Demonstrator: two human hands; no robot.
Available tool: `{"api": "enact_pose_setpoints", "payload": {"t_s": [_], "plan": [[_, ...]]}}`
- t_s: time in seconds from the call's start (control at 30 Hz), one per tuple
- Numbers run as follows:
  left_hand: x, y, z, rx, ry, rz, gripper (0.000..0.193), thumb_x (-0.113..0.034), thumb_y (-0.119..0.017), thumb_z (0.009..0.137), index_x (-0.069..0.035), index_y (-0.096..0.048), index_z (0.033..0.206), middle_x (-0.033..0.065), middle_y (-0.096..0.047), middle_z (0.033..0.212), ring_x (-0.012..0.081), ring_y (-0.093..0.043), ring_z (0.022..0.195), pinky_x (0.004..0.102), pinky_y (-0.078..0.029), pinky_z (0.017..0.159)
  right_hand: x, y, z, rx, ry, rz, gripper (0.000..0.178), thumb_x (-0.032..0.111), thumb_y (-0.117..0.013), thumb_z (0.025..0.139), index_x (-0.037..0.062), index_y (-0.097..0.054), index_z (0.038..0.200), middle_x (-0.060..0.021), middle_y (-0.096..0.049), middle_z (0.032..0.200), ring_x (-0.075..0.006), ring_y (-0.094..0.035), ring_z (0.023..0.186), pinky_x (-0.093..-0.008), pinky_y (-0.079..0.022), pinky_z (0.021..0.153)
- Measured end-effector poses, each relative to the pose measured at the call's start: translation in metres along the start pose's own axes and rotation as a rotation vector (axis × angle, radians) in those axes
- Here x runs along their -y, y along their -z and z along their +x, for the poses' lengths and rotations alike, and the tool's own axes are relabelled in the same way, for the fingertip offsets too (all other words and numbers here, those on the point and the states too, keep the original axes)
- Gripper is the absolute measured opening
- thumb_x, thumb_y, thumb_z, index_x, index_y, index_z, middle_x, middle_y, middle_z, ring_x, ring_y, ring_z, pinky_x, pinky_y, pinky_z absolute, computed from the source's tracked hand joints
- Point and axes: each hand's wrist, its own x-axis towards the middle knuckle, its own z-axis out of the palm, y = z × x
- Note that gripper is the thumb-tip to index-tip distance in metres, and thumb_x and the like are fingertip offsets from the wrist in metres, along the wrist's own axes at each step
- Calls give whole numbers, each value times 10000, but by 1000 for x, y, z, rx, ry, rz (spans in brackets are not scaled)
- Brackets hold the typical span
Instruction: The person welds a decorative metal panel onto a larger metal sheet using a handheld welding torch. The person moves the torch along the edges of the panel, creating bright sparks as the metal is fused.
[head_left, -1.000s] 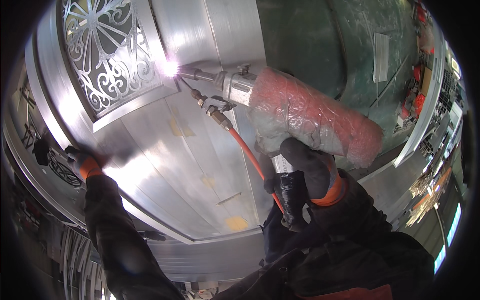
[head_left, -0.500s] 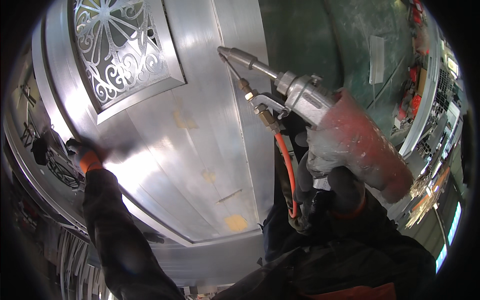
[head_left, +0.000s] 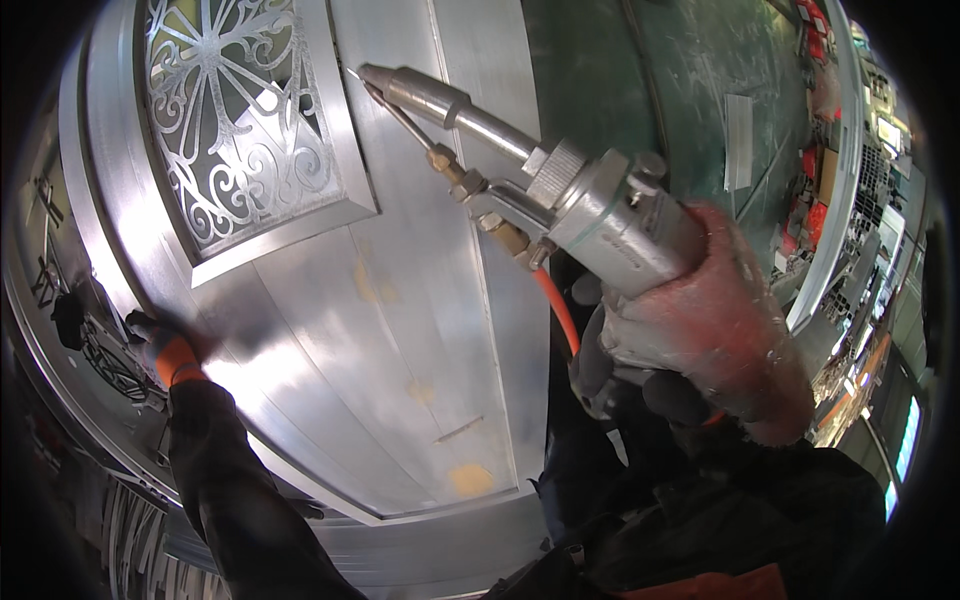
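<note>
My right hand [head_left: 672, 396], in a dark glove, is wrapped round the handle of a welding gun [head_left: 610, 230]. The gun has a metal nozzle, a brass-fitted wire guide and an orange hose [head_left: 558, 308]. Its rear body is wrapped in worn red and grey covering. The nozzle points to the upper left, over a silver metal door panel [head_left: 330, 400], near the frame of its scrollwork insert [head_left: 235, 130]. At the panel's left edge is my left hand [head_left: 165, 345], in a dark glove with an orange cuff. Its fingers bend over that edge and are partly hidden.
A dark green surface [head_left: 640, 110] lies beyond the panel to the right, with a flat metal strip [head_left: 738, 142] on it. Shelving with red items [head_left: 815, 225] lines the far right. Metal strips [head_left: 130, 530] stand at the lower left. Yellowish patches [head_left: 470, 479] mark the panel.
The welding gun has moved up and to the left in the picture, its nozzle now closer to the scrollwork frame. My left hand stays at the panel's edge.
</note>
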Motion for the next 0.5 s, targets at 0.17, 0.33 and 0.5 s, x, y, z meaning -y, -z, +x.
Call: {"api": "enact_pose_setpoints", "payload": {"t_s": [0.17, 0.33, 0.5], "plan": [[3, 3, 1, 80, 8, -17, 784, -660, -397, 971, -2, -552, 1368, 225, -626, 1318, 392, -591, 1218, 452, -453, 1005, 7, 8, 2, 98, -113, -11, 663, 487, -601, 934, -76, -455, 1253, -196, -667, 868, -283, -710, 707, -327, -590, 634], [37, -6, 31, 35, -187, -59, 717, -588, -464, 1004, 38, -567, 1339, 242, -641, 1284, 355, -627, 1168, 422, -486, 962, 17, 15, -10, 201, -208, -2, 700, 506, -582, 939, -85, -426, 1280, -210, -673, 892, -292, -715, 729, -335, -597, 648], [29, -4, 22, 79, -156, -86, 771, -633, -433, 993, 28, -539, 1376, 247, -619, 1313, 376, -603, 1183, 427, -467, 991, -3, 0, -22, 248, -232, 67, 737, 526, -562, 945, -94, -396, 1307, -224, -678, 916, -302, -721, 750, -344, -604, 663]]}}
